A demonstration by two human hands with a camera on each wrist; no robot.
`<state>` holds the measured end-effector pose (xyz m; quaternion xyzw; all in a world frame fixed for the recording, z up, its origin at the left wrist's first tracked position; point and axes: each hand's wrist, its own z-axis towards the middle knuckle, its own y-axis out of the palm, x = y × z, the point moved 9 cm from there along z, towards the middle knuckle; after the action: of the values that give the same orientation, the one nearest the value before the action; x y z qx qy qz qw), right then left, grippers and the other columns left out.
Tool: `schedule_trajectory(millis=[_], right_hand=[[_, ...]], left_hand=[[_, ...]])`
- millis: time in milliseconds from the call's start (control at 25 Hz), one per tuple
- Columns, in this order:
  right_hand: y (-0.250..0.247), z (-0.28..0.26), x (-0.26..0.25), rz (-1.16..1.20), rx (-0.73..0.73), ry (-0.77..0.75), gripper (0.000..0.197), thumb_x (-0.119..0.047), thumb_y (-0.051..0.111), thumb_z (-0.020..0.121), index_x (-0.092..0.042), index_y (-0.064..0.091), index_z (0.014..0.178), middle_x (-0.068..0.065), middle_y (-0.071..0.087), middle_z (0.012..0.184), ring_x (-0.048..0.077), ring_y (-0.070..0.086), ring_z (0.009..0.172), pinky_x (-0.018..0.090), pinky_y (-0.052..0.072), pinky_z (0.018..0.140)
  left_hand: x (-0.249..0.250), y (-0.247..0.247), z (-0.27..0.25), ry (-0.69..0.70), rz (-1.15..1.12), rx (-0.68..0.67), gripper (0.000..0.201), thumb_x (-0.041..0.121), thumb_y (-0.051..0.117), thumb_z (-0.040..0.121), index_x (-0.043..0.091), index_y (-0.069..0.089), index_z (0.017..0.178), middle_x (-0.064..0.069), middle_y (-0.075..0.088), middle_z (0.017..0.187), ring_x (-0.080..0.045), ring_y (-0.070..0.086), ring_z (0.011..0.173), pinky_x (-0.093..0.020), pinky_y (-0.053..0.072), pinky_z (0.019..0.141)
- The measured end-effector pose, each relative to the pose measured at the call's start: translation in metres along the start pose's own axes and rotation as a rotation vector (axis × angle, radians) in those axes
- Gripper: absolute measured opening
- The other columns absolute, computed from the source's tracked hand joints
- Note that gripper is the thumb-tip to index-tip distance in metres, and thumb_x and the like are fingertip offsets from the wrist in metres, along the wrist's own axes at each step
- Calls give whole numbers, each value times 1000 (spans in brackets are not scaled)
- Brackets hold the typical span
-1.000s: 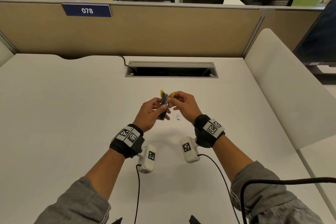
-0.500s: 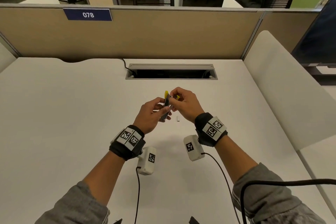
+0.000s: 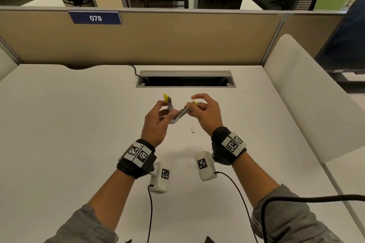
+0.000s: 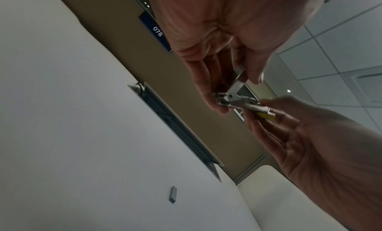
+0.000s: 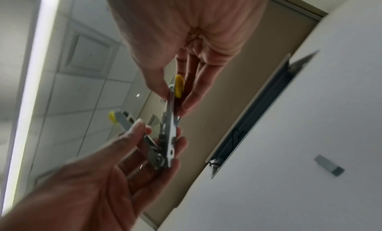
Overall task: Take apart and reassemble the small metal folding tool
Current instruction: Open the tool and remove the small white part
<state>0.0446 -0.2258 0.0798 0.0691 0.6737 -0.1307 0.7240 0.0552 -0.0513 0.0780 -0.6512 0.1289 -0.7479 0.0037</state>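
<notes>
**Folding tool held spread in a V above the desk**

The small metal folding tool (image 3: 178, 113) is held in the air over the white desk (image 3: 69, 134), its two arms hinged apart in a V, each arm ending in a yellow tip (image 5: 179, 86). The left hand (image 3: 156, 124) curls its fingers and thumb around one arm and cradles the hinge end, as the right wrist view shows. The right hand (image 3: 207, 114) pinches the other arm near its yellow end between thumb and fingers, its forefinger lifted free. On the desk below, just beside the right hand in the head view, lies a small grey rectangular piece (image 3: 193, 130). Beyond the hands sits a recessed cable slot (image 3: 185, 79), then a tan partition (image 3: 177, 41) bearing a blue plate (image 3: 95, 18) marked 078.
</notes>
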Motion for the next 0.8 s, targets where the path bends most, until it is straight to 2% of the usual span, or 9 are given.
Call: schedule_trajectory(millis=[80, 160, 200, 320, 400, 600, 720, 800], right_hand=[[-6, -1, 5, 101, 12, 42, 22, -13, 66, 88, -6, 62, 108, 18, 76, 88, 23, 74, 81, 26, 59, 73], [-15, -3, 9, 183, 42, 74, 22, -10, 66, 88, -5, 63, 110, 17, 75, 91, 18, 74, 80, 21, 58, 71], [-19, -4, 11, 219, 50, 90, 22, -8, 65, 89, -5, 63, 110, 17, 74, 92, 17, 73, 80, 21, 58, 71], [-23, -6, 16, 293, 39, 133, 20, -7, 64, 89, -5, 65, 109, 18, 74, 96, 23, 73, 87, 25, 58, 76], [-24, -7, 18, 316, 41, 146, 21, -6, 63, 90, -1, 65, 110, 18, 73, 97, 26, 73, 89, 25, 59, 75], [-26, -8, 17, 326, 50, 144, 25, -7, 60, 92, -2, 64, 116, 17, 73, 101, 28, 73, 92, 24, 59, 75], [-24, -9, 15, 341, 45, 141, 23, -7, 59, 92, -4, 63, 115, 16, 73, 102, 28, 73, 91, 24, 59, 75], [-19, -11, 14, 345, 23, 141, 24, -7, 59, 93, -3, 63, 116, 18, 72, 104, 29, 73, 93, 24, 59, 75]], left_hand=[[0, -9, -2, 15, -75, 46, 11, 13, 63, 89, 10, 61, 99, -8, 73, 99, -17, 71, 96, -27, 54, 86], [-6, -18, -6, -22, -185, 80, 11, 6, 66, 85, 8, 67, 96, -12, 73, 99, -20, 70, 94, -32, 56, 84], [-11, -22, -8, -58, -223, 90, 13, 5, 69, 83, 8, 70, 96, -10, 74, 96, -20, 69, 91, -35, 57, 82], [-22, -29, -13, -116, -249, 86, 18, 6, 74, 78, 13, 75, 95, 0, 75, 87, -13, 67, 80, -31, 59, 74], [-27, -32, -14, -133, -242, 84, 20, 6, 77, 75, 14, 76, 94, -3, 75, 86, -14, 67, 79, -29, 59, 71], [-21, -34, -7, -92, -57, 53, 18, 11, 81, 72, 14, 76, 89, -7, 76, 88, -17, 69, 83, -34, 54, 84], [-2, -28, -6, 2, 220, 10, 18, 26, 76, 77, 19, 74, 94, 1, 75, 88, -13, 69, 84, -27, 52, 79], [13, -16, -5, 76, 367, -49, 22, 33, 71, 80, 23, 72, 99, 4, 73, 90, -13, 67, 85, -28, 53, 77]])
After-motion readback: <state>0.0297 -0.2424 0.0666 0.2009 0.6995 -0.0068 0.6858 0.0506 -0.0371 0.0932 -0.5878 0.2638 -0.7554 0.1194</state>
